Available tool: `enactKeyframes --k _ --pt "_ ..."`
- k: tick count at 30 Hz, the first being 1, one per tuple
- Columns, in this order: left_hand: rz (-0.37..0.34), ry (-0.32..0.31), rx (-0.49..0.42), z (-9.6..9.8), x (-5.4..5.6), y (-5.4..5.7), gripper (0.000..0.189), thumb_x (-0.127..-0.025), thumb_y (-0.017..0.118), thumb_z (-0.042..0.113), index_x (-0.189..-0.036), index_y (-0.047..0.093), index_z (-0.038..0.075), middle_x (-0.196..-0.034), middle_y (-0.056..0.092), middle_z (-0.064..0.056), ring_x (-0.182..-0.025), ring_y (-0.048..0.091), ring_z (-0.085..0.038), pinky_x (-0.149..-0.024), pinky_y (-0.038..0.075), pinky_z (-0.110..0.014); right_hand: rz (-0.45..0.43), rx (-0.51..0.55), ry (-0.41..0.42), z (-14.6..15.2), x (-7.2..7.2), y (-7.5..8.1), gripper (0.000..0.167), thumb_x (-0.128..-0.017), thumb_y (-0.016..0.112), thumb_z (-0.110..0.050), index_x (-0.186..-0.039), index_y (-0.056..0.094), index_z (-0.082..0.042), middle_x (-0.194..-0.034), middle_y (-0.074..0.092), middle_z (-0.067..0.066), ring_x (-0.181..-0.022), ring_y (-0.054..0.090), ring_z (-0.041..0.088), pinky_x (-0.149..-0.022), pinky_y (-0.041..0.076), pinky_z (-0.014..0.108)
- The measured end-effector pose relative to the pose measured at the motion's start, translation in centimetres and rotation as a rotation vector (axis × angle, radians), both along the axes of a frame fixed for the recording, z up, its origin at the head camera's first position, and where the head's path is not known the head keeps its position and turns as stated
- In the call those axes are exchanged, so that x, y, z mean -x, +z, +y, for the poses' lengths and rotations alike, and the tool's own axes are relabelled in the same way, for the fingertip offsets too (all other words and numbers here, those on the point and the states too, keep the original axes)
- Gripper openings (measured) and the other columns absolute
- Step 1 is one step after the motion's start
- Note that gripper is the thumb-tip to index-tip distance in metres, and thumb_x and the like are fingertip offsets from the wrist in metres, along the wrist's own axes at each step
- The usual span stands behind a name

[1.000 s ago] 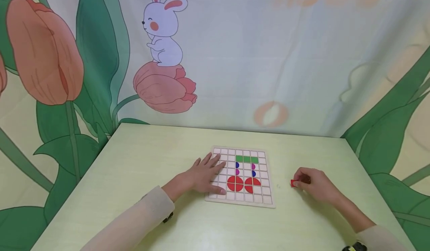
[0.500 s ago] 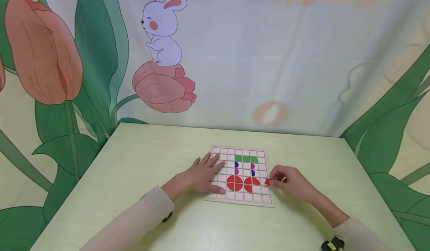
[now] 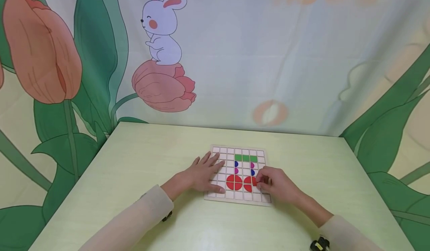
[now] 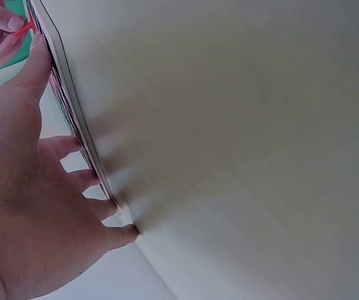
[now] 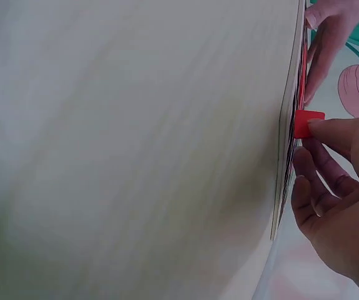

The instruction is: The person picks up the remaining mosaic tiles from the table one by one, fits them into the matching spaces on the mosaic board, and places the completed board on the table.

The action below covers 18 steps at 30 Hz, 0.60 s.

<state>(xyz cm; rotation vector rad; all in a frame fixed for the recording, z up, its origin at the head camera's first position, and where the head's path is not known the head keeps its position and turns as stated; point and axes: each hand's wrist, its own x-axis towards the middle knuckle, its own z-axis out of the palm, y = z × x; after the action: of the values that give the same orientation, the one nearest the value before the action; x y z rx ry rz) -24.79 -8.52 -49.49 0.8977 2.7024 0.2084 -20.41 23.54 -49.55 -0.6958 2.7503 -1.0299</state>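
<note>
A gridded wooden board [image 3: 231,202] lies on the table. My left hand [image 3: 203,174] rests on its left side with straight, spread fingers; the left wrist view shows this hand [image 4: 35,187] along the board's edge. Between thumb and fingers, my right hand [image 3: 280,184] pinches a small red tile [image 5: 308,124] over the lower right of the board, at the second red circle [image 3: 247,184]. The tile is partly hidden by the fingers in the head view. Left of it is a whole red circle [image 3: 234,182] made of quarter pieces.
Green squares [image 3: 246,158] form a row near the board's top. Beneath them sit blue half-rounds [image 3: 236,164] and magenta ones [image 3: 252,165]. The pale table [image 3: 161,143] ends at a printed backdrop with a rabbit [image 3: 164,38].
My right hand has carried the red tile leftward from the table beside the board to the incomplete red circle. My left hand has stayed in place.
</note>
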Motion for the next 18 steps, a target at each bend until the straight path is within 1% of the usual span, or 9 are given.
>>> enactKeyframes --k 3,6,13,18 --pt "0.000 0.002 0.002 0.02 -0.09 0.08 0.110 -0.088 0.062 0.081 -0.172 0.020 0.022 -0.179 0.005 -0.009 -0.163 -0.001 -0.040 -0.126 0.013 -0.068 0.022 -0.018 0.009 -0.22 -0.18 0.22 0.014 -0.094 0.081 -0.006 -0.098 0.072 -0.016 -0.092 0.064 -0.007 -0.085 0.059 0.016 -0.073 0.054 0.024" --pt "0.001 0.002 0.000 0.01 -0.12 0.13 0.110 -0.089 0.062 0.081 -0.171 0.021 0.022 -0.179 0.005 -0.009 -0.163 -0.001 -0.040 -0.126 0.013 -0.068 0.026 -0.036 0.020 -0.18 -0.27 0.35 0.015 -0.093 0.082 -0.007 -0.096 0.072 -0.017 -0.093 0.064 -0.007 -0.084 0.059 0.014 -0.072 0.054 0.023" --pt "-0.003 -0.002 0.000 -0.04 -0.14 0.32 0.110 -0.089 0.062 0.081 -0.172 0.020 0.021 -0.179 0.004 -0.009 -0.163 -0.001 -0.040 -0.126 0.013 -0.068 0.026 -0.099 0.086 0.08 -0.35 0.69 0.017 -0.091 0.084 -0.007 -0.098 0.072 -0.017 -0.094 0.063 -0.007 -0.084 0.059 0.015 -0.072 0.055 0.023" --pt "-0.004 -0.005 -0.003 -0.10 -0.07 0.31 0.110 -0.089 0.062 0.081 -0.172 0.019 0.021 -0.179 0.004 -0.009 -0.163 -0.001 -0.041 -0.126 0.013 -0.068 0.018 -0.117 0.086 0.23 -0.16 0.78 0.018 -0.091 0.084 -0.007 -0.099 0.071 -0.017 -0.092 0.062 -0.009 -0.084 0.059 0.016 -0.072 0.054 0.023"
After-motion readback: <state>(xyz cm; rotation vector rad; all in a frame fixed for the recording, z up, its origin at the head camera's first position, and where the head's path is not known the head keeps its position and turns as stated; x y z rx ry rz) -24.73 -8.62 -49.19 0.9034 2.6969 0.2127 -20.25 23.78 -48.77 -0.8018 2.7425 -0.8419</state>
